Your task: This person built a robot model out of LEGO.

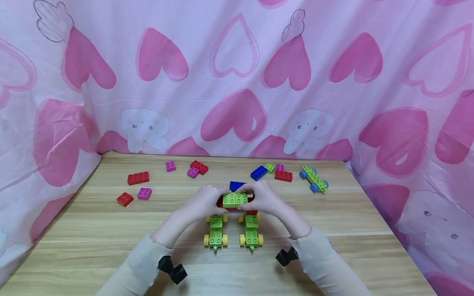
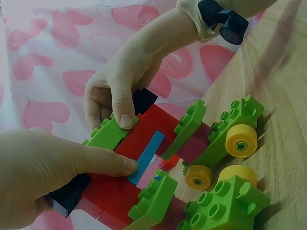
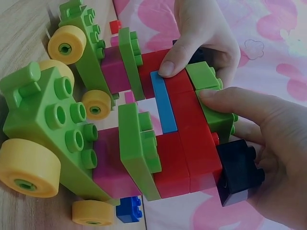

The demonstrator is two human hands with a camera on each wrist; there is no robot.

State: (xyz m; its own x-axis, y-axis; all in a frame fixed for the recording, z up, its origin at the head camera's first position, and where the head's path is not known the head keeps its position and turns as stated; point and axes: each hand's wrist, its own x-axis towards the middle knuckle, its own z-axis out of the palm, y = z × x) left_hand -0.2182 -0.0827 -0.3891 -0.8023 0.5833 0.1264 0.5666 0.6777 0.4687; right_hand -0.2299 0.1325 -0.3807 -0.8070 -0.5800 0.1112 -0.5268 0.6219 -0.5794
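A white-and-pink, heart-printed fabric curtain point(image 1: 281, 119) encloses the work area behind and along both sides. Below it, a pale wood-grain tabletop point(image 1: 111, 234) looks hard and smooth; anything wheeled may roll on it.

Near the middle of the tabletop, between my hands, stands a multicoloured, bridge-shaped plastic brick assembly point(image 3: 168, 163). I judge it light, rigid in each brick and slightly slick; the stud joints are the fragile points. Take hold at both ends of the crosspiece, on the glossy red plastic bricks point(image 3: 204, 148). Do not twist the span or lift one column alone.

My left hand point(image 1: 207, 199) grips the left end, thumb pressed beside the flat blue plastic plate point(image 3: 164, 103). My right hand point(image 1: 263, 197) grips the right end, thumb on the lime-green studded top bricks point(image 3: 216, 120). The fingers behind are partly hidden.

Two lime-green plastic bases point(image 1: 216, 236) with round yellow plastic wheels point(image 2: 235, 136) carry the columns, one each. A similar lime-green base with blue wheels point(image 1: 314, 179) stands apart, far right. Loose rectangular red bricks point(image 1: 138, 178) and smaller square magenta bricks point(image 1: 144, 193) lie beyond my hands.
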